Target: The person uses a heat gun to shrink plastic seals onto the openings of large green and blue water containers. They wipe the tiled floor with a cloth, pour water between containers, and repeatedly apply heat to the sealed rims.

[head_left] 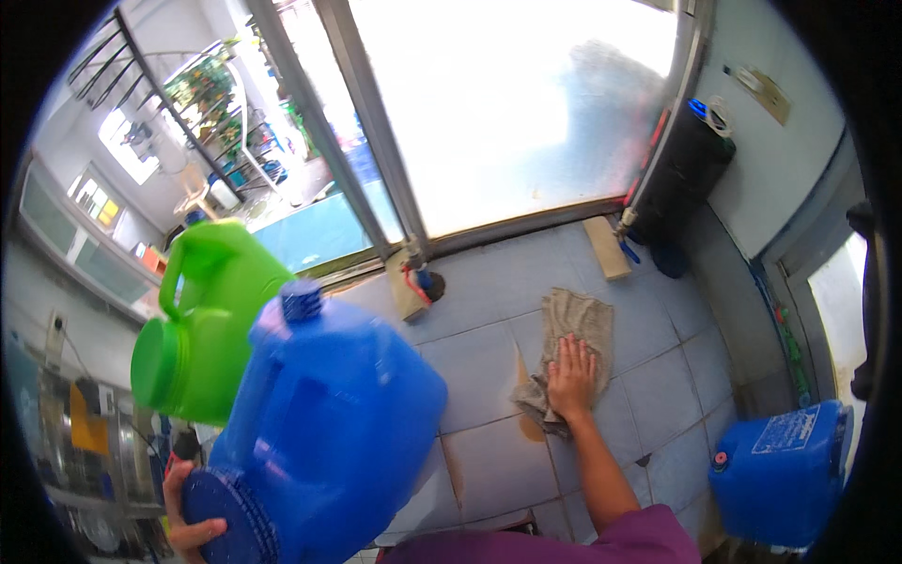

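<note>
two hands are at work over one tiled counter (662, 399). the left hand (193, 522), at the near left, is curled around the rim of one wide dark-blue lid (230, 515), its thumb laid across the lid's face; that lid belongs to one blue jug (343, 414), which is tilted and also carries one small ribbed cap (301, 301). one green jug (235, 282) is just beyond it on the left, partly hidden behind the blue one; whether the two touch, i cannot tell. the right hand (571, 381) lies flat with its fingers slightly spread, pressing on one crumpled grey-brown cloth (587, 320) right of the counter's middle. two taps stand along the far edge, one with a red handle (411, 280) and one with a blue handle (629, 250), each beside one pale block, so two blocks (607, 248) in all. a third container, one blue jerrycan (775, 475), stands at the near right, well apart from the cloth.
</note>
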A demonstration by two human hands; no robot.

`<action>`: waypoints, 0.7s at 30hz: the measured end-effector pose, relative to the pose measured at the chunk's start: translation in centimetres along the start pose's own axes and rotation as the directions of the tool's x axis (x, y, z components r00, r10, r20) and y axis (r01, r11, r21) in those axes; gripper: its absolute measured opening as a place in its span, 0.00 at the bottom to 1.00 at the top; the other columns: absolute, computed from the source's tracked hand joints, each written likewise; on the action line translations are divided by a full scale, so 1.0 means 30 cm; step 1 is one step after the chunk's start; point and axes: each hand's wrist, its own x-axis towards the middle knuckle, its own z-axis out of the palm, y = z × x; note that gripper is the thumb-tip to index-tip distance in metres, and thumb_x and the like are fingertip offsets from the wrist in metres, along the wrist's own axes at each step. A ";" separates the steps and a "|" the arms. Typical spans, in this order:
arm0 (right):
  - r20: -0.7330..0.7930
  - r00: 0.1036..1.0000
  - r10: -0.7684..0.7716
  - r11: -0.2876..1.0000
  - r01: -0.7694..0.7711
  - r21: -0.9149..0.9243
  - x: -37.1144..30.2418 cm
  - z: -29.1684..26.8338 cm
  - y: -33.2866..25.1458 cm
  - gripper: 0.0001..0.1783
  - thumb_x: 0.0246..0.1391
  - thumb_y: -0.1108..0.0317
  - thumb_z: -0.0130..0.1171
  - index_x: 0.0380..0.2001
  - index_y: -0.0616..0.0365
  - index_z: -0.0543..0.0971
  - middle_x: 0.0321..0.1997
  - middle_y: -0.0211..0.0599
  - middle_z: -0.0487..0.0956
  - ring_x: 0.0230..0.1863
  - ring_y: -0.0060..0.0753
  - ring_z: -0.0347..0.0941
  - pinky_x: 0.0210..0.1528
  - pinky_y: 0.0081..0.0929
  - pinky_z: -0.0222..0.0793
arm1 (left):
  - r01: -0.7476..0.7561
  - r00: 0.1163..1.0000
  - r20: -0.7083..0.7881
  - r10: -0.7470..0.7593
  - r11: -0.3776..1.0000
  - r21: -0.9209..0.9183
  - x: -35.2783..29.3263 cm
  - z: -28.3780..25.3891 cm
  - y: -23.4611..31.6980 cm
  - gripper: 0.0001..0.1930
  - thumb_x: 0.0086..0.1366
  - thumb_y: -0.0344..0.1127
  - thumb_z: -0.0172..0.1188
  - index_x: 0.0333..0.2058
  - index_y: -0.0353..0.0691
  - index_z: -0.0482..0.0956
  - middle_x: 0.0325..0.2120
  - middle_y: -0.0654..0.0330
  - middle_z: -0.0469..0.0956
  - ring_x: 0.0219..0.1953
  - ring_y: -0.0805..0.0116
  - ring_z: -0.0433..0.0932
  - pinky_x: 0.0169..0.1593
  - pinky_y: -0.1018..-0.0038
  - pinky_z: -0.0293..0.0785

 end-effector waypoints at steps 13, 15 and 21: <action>-0.537 0.448 -0.714 0.216 0.871 0.441 -0.029 -0.988 -0.987 0.23 0.71 0.53 0.47 0.53 0.58 0.82 0.58 0.48 0.81 0.67 0.51 0.70 0.70 0.50 0.61 | -0.398 0.899 0.087 0.428 0.721 0.567 0.439 -0.284 -0.068 0.27 0.65 0.53 0.65 0.52 0.36 0.77 0.54 0.42 0.77 0.60 0.48 0.74 0.62 0.55 0.69; -0.453 0.434 -0.779 0.261 0.880 0.396 0.002 -1.002 -1.134 0.22 0.71 0.55 0.47 0.51 0.56 0.83 0.58 0.46 0.81 0.68 0.50 0.70 0.70 0.50 0.61 | -0.217 0.972 0.069 0.223 0.754 0.620 0.643 -0.339 -0.205 0.33 0.63 0.58 0.64 0.54 0.33 0.77 0.50 0.43 0.80 0.54 0.48 0.79 0.60 0.61 0.73; -0.306 0.329 -0.893 0.282 0.941 0.189 0.108 -0.874 -1.309 0.21 0.72 0.59 0.43 0.31 0.55 0.81 0.45 0.43 0.83 0.60 0.48 0.74 0.72 0.52 0.57 | 0.433 0.776 0.348 -0.526 0.846 0.313 1.012 -0.282 -0.516 0.25 0.72 0.46 0.52 0.57 0.30 0.72 0.40 0.48 0.80 0.36 0.64 0.82 0.36 0.63 0.83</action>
